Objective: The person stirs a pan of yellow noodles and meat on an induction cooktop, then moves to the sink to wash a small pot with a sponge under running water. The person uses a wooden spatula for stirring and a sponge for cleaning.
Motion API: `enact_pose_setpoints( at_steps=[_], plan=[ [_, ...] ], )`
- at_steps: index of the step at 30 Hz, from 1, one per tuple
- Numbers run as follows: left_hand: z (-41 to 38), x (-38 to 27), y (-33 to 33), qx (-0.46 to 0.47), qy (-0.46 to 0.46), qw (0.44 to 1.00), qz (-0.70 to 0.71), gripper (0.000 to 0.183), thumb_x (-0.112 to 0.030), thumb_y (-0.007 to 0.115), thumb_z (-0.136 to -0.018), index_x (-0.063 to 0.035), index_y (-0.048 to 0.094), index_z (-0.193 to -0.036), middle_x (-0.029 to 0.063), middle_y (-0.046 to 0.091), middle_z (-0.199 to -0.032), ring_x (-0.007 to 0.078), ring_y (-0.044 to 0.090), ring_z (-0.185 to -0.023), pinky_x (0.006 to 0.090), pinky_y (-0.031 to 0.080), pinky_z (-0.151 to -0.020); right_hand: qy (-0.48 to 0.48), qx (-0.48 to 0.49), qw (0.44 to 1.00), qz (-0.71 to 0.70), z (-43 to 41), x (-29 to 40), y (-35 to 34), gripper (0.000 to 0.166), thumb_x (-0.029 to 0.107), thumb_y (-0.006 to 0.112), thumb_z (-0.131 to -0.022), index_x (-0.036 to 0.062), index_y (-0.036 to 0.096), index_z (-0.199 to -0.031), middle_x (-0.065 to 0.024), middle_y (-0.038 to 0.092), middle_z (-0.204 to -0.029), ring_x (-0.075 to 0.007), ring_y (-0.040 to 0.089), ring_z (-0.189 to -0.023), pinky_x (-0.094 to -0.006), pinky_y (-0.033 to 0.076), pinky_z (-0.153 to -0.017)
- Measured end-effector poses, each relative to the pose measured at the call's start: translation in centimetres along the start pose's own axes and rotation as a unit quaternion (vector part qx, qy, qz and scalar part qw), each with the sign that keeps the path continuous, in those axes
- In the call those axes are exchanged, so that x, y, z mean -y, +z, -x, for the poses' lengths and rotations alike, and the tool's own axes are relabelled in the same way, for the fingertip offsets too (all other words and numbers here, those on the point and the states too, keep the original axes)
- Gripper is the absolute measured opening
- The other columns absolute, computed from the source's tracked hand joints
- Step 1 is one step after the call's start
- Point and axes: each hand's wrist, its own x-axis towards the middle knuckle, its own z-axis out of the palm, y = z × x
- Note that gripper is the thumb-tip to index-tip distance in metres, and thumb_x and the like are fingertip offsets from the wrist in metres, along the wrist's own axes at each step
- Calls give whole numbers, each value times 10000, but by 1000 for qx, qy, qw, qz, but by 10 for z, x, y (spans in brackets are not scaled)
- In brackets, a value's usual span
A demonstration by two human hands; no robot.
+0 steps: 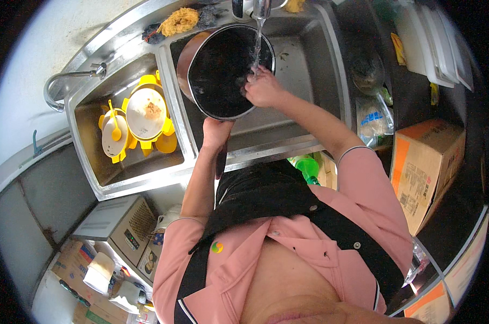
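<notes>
A dark-lined pot (pixel 224 77) is tilted in the right-hand basin of a steel double sink (pixel 163 60). My left hand (pixel 218 131) grips its dark handle (pixel 221 160) close to the rim. Water runs from a faucet (pixel 262 8) into the pot. My right hand (pixel 264 87) is at the pot's right inner side, fingers curled in the stream; whether it holds anything is hidden by the water and blur. In the left-hand basin lie yellow-handled white dishes (pixel 146 113) with residue and a yellow spoon (pixel 115 131).
A yellow scouring pad (pixel 179 21) lies on the sink's back ledge. A second faucet (pixel 72 75) arches at the left. A cardboard box (pixel 418 174) stands at the right, below upright white trays (pixel 434 44). A green bottle (pixel 308 167) is under the sink's front edge.
</notes>
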Motion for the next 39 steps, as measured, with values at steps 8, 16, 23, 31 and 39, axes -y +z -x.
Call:
enact_pose_setpoints(
  at_steps=[8, 16, 23, 31, 39],
  plan=[
    [-15, 25, 38, -42, 139, 983, -110, 252, -212, 608, -723, 20, 616, -821, 205, 622, -759, 327, 619, -719, 388, 472, -630, 310, -109, 468, -820, -77, 88, -11, 500, 428, 341, -899, 8, 460, -1142, -115, 478, -1123, -181, 433, -1057, -282, 327, -908],
    [-7, 17, 51, 59, -21, 996, -69, 265, -165, 631, -708, 32, 590, -880, 178, 614, -697, 284, 616, -617, 360, 481, -578, 438, -175, 645, -601, -102, 74, -46, 423, 344, 470, -857, -28, 414, -1050, -218, 544, -893, -331, 541, -805, -402, 414, -734],
    [-18, 35, 51, 33, 229, 906, -354, 373, -246, 631, -705, -2, 572, -981, 218, 607, -847, 369, 579, -850, 407, 459, -748, 317, -159, 811, -466, -72, 92, -14, 394, 291, 517, -812, -22, 424, -1032, -247, 540, -854, -399, 555, -796, -501, 431, -703],
    [16, 1, 42, 49, 12, 983, -177, 310, -219, 582, -685, 32, 585, -866, 259, 595, -785, 391, 579, -831, 428, 462, -723, 529, -313, 201, -763, -106, 18, -30, 519, 534, 361, -857, 81, 507, -1065, -72, 543, -1049, -208, 472, -1003, -346, 327, -939],
    [31, -16, -11, 88, -3, 996, -24, 272, -170, 584, -734, 45, 542, -895, 147, 581, -660, 228, 588, -562, 336, 465, -510, 73, 437, 834, -329, -5, 27, -22, 600, 557, 302, -861, 72, 547, -1116, -173, 556, -1096, -304, 504, -1044, -386, 343, -933]
  ],
)
